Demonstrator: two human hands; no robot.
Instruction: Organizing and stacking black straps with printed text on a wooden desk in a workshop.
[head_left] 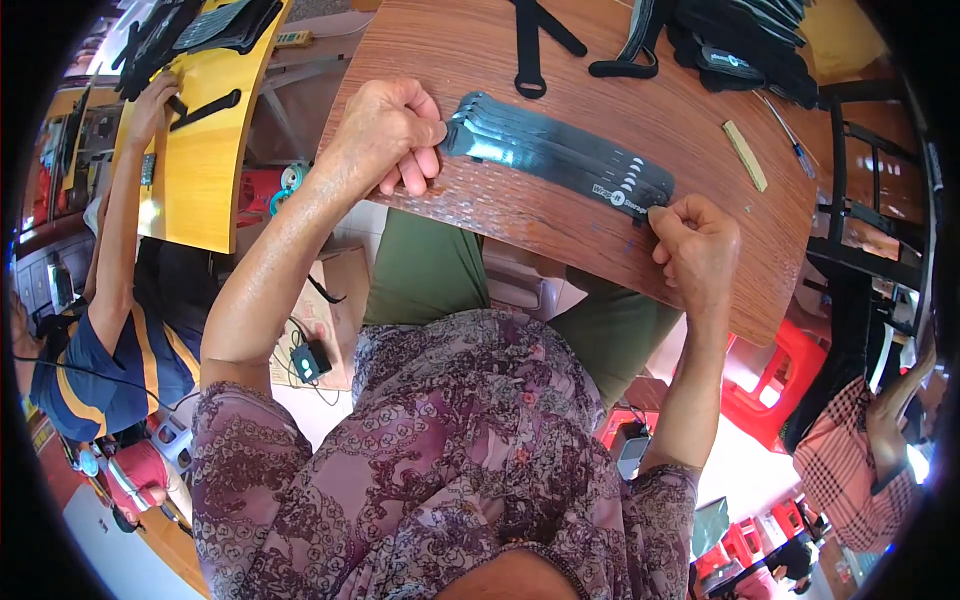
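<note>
A stack of several flat black straps (560, 155) lies across the near edge of the brown wooden table (640, 100). My left hand (392, 135) pinches the stack's pointed left end between thumb and fingers. At the stack's right end, where a white mark is printed, my right hand (697, 245) grips the straps at the table's edge. The straps lie flat and aligned between both hands.
More black straps (532, 45) and a heap of them (740, 50) sit at the table's far side, with a pale wooden stick (745, 155) and a pen (785, 130). On the left another person's hand (150, 105) works at a yellow table (205, 150). Red stools (775, 380) stand below, right.
</note>
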